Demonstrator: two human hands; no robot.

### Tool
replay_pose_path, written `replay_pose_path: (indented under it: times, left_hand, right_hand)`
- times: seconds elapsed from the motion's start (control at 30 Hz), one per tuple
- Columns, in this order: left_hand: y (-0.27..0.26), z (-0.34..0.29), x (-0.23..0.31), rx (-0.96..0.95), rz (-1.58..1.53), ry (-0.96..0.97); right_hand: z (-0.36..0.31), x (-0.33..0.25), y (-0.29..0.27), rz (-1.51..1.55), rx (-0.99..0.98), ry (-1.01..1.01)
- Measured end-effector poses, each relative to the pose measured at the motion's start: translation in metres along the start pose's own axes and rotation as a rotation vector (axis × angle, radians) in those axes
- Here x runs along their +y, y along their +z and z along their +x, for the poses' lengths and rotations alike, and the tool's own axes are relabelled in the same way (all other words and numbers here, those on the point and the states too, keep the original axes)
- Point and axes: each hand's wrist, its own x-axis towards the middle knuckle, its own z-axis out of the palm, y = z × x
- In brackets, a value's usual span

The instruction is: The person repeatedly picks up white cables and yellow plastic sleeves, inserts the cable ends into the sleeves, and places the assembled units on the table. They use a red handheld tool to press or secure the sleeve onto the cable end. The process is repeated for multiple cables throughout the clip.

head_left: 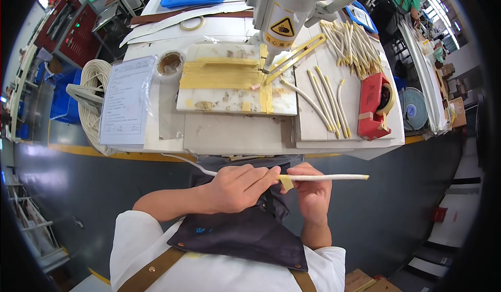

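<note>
My left hand [237, 187] and right hand [311, 190] pinch the white sleeve [329, 177] level, fingers pressing its yellow tape [285, 183] flat.

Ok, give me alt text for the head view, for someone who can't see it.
Seen from above, the left hand and right hand hold a white sleeved cord level over the lap, with a bit of yellow tape on it between the fingers. Ahead, a workbench carries more taped cords, a red tape dispenser and a machine head.
</note>
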Motion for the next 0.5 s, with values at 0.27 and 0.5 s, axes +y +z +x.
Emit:
replay_pose_path:
  times: [0.27,0.5]
  left_hand:
    - [-0.003,0.002,0.001,-0.06,0.032,-0.021]
    - [0.0,-0.002,-0.002,-0.221,-0.401,-0.343]
  right_hand:
    - [0.004,-0.003,-0.01,-0.277,0.01,0.177]
    - [0.014,-0.003,-0.011,-0.603,-0.104,-0.045]
